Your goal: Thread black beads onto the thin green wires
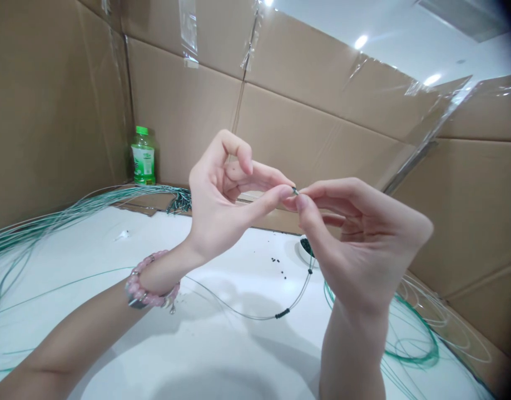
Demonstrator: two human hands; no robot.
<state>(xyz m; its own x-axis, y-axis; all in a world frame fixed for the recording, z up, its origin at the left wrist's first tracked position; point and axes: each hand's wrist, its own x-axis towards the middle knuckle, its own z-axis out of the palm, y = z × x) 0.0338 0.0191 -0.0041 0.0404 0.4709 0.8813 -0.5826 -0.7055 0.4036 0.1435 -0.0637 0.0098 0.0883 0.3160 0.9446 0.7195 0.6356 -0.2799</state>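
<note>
Both hands meet tip to tip above the white table. My left hand point(226, 194) pinches a tiny dark bead point(294, 190) between thumb and index finger, its middle fingers curled behind. Against the other side of it, my right hand point(355, 239) pinches the end of a thin wire; the fingers hide most of this wire. Below the right hand hangs a loop of thin green-grey wire point(238, 316), which runs left behind my left wrist. It carries a black bead cluster point(309, 271) and a longer black beaded section point(282, 313).
A white bowl point(302, 256) of dark beads stands partly behind my right hand, with several loose beads point(276, 260) nearby. Bundled green wires point(92, 203) lie left, and coiled wire point(430, 355) lies right. A green bottle point(143, 161) stands by the cardboard wall point(180, 111).
</note>
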